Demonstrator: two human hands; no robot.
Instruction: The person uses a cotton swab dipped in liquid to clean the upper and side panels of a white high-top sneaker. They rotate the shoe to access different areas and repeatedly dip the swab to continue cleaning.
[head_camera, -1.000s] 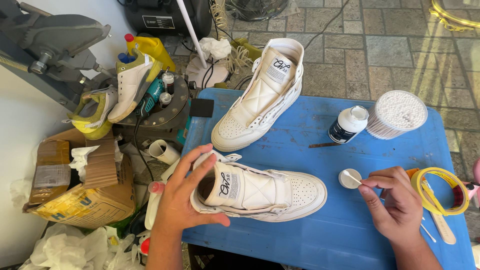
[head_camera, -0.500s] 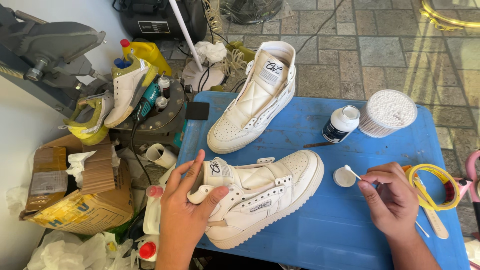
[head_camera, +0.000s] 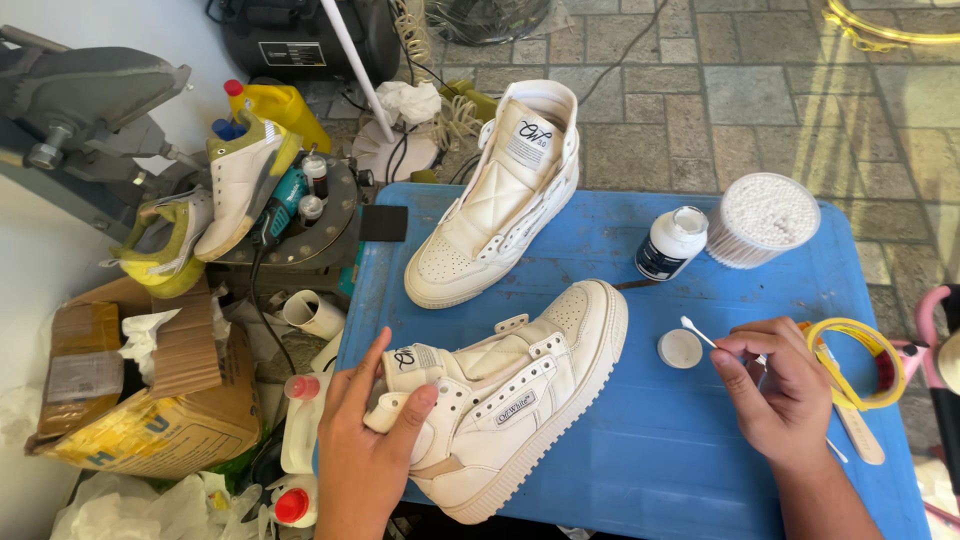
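My left hand (head_camera: 368, 440) grips the ankle collar of a white high-top sneaker (head_camera: 515, 395), which lies tilted on its side on the blue table (head_camera: 640, 460), toe pointing up and right. My right hand (head_camera: 778, 385) pinches a cotton swab (head_camera: 697, 331) whose tip hovers over a small white cap (head_camera: 680, 348). A second white high-top sneaker (head_camera: 495, 195) lies at the table's far side. Behind the cap stand a small white bottle with a dark label (head_camera: 668, 243) and a round tub of cotton swabs (head_camera: 765, 219).
A yellow tape ring (head_camera: 848, 352) and a flat stick lie by the table's right edge. Left of the table are a cardboard box (head_camera: 140, 395), white bottles with red caps (head_camera: 295, 450), a stand holding yellow-white sneakers (head_camera: 215, 200), and a yellow bottle (head_camera: 280, 108).
My left hand has rolled the near sneaker from flat onto its side and turned its toe up and to the right. My right hand has lifted the swab over the small cap.
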